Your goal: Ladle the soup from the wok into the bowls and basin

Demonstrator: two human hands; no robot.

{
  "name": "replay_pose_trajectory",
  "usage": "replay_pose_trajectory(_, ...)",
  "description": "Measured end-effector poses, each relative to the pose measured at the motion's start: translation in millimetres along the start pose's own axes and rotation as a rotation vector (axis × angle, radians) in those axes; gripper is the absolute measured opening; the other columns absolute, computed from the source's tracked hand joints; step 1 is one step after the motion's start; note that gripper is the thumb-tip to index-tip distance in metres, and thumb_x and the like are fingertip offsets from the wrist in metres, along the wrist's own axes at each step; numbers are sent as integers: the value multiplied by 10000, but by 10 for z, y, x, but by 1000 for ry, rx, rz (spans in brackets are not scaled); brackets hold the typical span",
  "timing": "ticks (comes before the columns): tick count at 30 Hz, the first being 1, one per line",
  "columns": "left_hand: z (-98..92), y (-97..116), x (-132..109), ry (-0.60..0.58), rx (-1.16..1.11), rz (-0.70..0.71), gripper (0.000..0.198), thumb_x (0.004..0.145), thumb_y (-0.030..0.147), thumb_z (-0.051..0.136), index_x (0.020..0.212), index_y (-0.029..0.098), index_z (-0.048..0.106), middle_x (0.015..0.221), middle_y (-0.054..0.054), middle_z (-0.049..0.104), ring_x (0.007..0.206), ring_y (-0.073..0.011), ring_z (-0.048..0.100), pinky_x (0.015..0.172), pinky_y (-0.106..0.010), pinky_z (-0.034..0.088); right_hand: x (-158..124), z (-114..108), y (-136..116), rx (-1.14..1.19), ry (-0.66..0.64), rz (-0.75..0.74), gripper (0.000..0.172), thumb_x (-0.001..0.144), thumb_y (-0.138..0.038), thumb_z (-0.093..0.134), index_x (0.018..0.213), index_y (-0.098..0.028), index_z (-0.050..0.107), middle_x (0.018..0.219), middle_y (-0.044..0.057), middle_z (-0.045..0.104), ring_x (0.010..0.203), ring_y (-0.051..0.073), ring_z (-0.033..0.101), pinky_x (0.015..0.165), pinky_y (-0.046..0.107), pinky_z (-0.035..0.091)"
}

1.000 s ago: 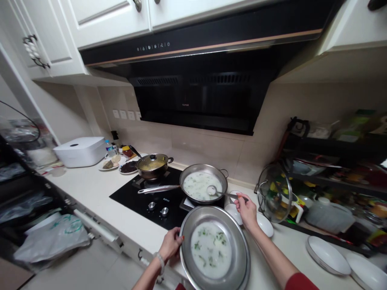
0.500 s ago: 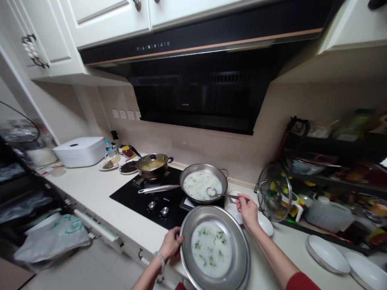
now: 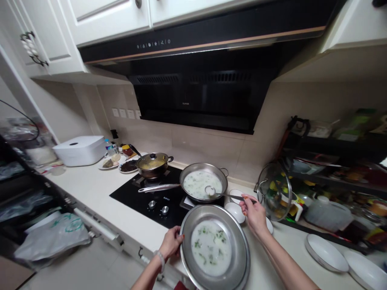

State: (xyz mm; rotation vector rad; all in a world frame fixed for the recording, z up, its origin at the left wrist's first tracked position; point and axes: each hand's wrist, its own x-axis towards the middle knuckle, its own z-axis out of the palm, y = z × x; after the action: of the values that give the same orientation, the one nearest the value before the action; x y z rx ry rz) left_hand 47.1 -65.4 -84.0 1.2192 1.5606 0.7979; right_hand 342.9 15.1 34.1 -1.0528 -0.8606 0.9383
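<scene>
My left hand (image 3: 171, 243) grips the left rim of a wide metal basin (image 3: 238, 245), its fingers closed on the edge. White soup with green leaf bits (image 3: 211, 249) lies in the bottom of the basin. In my right hand (image 3: 253, 213) is the dark handle of a ladle (image 3: 211, 191). The ladle's bowl holds some white liquid and sits over the right side of a frying pan (image 3: 180, 179) on the stove. The pan contains the same kind of white soup with green bits. Two small white bowls (image 3: 235, 211) stand just behind the basin, near my right hand.
A lidded pan (image 3: 153, 165) occupies the stove's left burner. Plates of food (image 3: 128, 166) and a white box (image 3: 80, 151) stand farther left. A glass lid (image 3: 274, 192) leans at the right by a crowded rack. White dishes (image 3: 326, 253) lie at the right front.
My right hand has moved slightly to the right, drawing the ladle a little up and toward the pan's right side. My left hand and the basin have barely moved.
</scene>
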Motion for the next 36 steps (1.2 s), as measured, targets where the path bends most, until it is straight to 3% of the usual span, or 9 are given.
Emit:
replay_pose_trajectory(8,11,-12,-1,1,-20,-9,332,754,382,540,985,144,538,538,60,497,333,-98,466,350,-219,347,-381,-298,-235,-27,-51,84,444,612,-477,739,894,-154,623,537,4,587,429,100,446,361,192,324)
replay_pose_trajectory(19,11,-21,0,6,-20,-6,339,753,378,537,997,142,547,543,61,493,333,-90,451,347,-215,338,-864,-701,33,-208,-93,170,516,612,-568,700,922,-158,654,555,24,605,450,128,468,384,224,361)
replay_pose_trajectory(23,0,-12,-11,0,-1,-8,360,751,401,537,1005,145,556,544,55,507,354,-90,459,370,-212,353,-991,-772,84,-300,-186,93,467,662,-555,661,939,-180,685,599,37,621,475,146,502,411,244,408)
replay_pose_trajectory(30,8,-42,10,5,-12,-11,352,755,365,530,1023,138,545,554,61,488,352,-87,455,358,-211,348,-1111,-821,7,-482,-420,-210,235,725,-419,633,885,-285,741,767,77,665,679,218,617,602,304,523)
replay_pose_trajectory(33,11,-53,16,0,-21,-6,342,756,362,533,1016,141,548,545,62,486,353,-88,451,357,-212,349,-1104,-834,39,-468,-387,-160,261,714,-447,638,882,-274,739,761,76,668,666,216,613,600,303,519)
replay_pose_trajectory(36,11,-52,15,-6,-15,-9,337,752,374,539,999,145,548,540,60,494,354,-86,453,362,-210,353,-1041,-842,96,-383,-245,-13,366,702,-498,643,926,-215,707,642,47,636,517,169,547,473,269,471)
